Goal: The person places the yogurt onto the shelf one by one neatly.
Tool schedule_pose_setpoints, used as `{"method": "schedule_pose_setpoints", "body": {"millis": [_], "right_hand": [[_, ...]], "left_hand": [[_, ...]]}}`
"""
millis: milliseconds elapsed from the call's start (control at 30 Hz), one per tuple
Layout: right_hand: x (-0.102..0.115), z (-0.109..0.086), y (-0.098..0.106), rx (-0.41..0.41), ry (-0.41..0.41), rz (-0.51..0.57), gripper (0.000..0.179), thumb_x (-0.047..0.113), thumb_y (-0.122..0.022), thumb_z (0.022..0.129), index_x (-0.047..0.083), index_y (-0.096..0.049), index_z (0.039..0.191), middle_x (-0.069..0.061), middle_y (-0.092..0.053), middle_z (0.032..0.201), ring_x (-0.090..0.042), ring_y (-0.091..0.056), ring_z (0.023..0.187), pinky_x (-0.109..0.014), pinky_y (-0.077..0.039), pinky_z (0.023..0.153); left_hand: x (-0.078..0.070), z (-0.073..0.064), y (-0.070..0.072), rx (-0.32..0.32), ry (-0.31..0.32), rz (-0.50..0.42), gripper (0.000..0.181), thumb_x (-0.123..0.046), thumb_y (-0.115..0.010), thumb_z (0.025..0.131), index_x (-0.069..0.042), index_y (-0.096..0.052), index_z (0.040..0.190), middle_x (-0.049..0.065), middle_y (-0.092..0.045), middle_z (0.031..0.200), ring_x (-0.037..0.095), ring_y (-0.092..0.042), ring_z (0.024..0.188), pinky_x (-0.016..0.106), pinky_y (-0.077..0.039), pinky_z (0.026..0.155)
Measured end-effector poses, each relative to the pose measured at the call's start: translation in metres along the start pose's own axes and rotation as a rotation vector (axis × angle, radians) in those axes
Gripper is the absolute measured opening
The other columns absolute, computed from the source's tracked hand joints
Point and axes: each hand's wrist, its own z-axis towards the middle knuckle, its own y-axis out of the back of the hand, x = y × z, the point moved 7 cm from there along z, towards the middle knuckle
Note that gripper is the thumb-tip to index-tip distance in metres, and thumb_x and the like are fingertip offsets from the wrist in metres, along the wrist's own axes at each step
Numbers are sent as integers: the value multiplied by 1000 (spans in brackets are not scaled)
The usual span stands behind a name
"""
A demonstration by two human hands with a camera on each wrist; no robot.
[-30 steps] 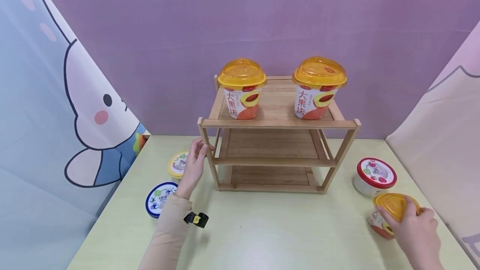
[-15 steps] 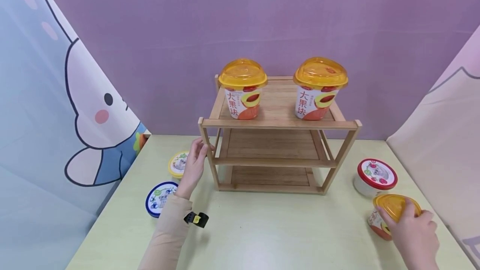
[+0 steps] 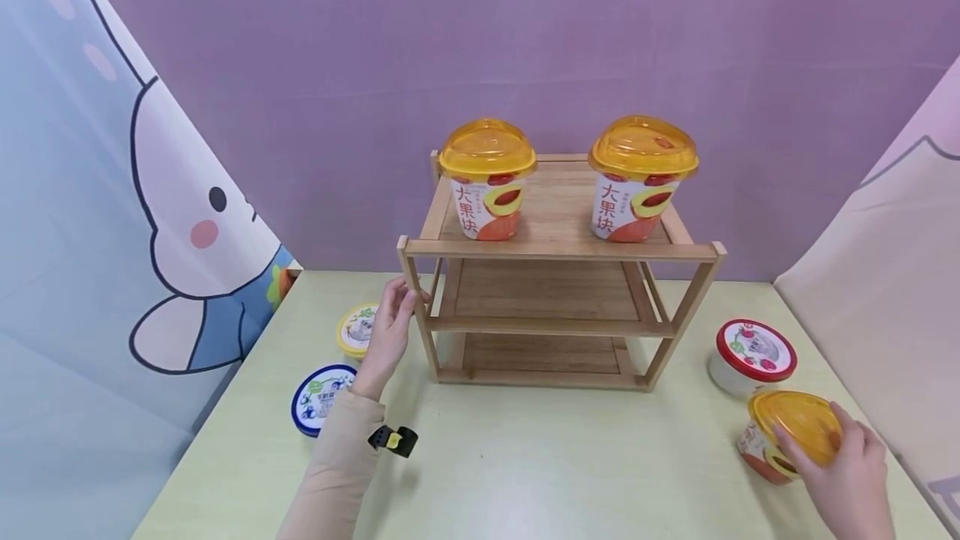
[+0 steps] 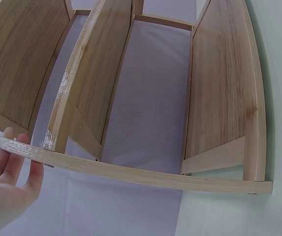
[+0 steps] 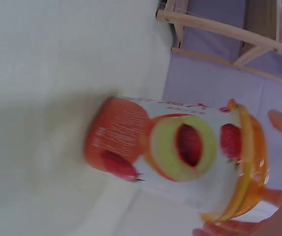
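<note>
At the right in the head view, my right hand (image 3: 851, 465) is spread round the orange lid of a yogurt cup (image 3: 767, 457). That cup has a peach and strawberry print; its base looks close to or on the table. In the right wrist view, fingers (image 5: 229, 227) lie by the lid's rim, while the thumb stands beside the dome. My left hand (image 3: 388, 327) holds the front left post of the three-tier wooden rack (image 3: 555, 250). Fingertips (image 4: 22, 138) show past the post in the left wrist view.
Two matching yogurt cups, a left one (image 3: 487, 190) and a right one (image 3: 637, 194), stand on the top shelf. A red-lidded tub (image 3: 753, 348) is behind the held cup. Blue-lidded (image 3: 318, 398) and yellow-lidded (image 3: 356, 327) tubs sit beside the left arm.
My right hand has slid slightly right and back over the lid, with its fingers wider apart. The lid shows more and looks turned a little. The left hand stays on the post.
</note>
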Motion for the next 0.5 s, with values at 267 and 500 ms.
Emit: {"method": "schedule_pose_setpoints", "body": {"millis": [267,500], "right_hand": [[-15,0,-6,10,-13,179,81,23,-61,83,-9,-10,136,-42,-18,124,-52,-13,112,-61,-13,98],[-15,1,-5,-86,121,225,79,13,-71,74,-7,-24,134,-38,-38,120,4,-33,100,6,-17,77]], "left_hand": [[8,3,1,5,-29,34,31,-14,-34,96,6,-35,121,28,-50,100,35,-48,100,33,-37,91],[8,2,2,0,-27,25,31,-16,-35,96,3,-37,120,28,-50,101,35,-49,99,29,-38,89]]}}
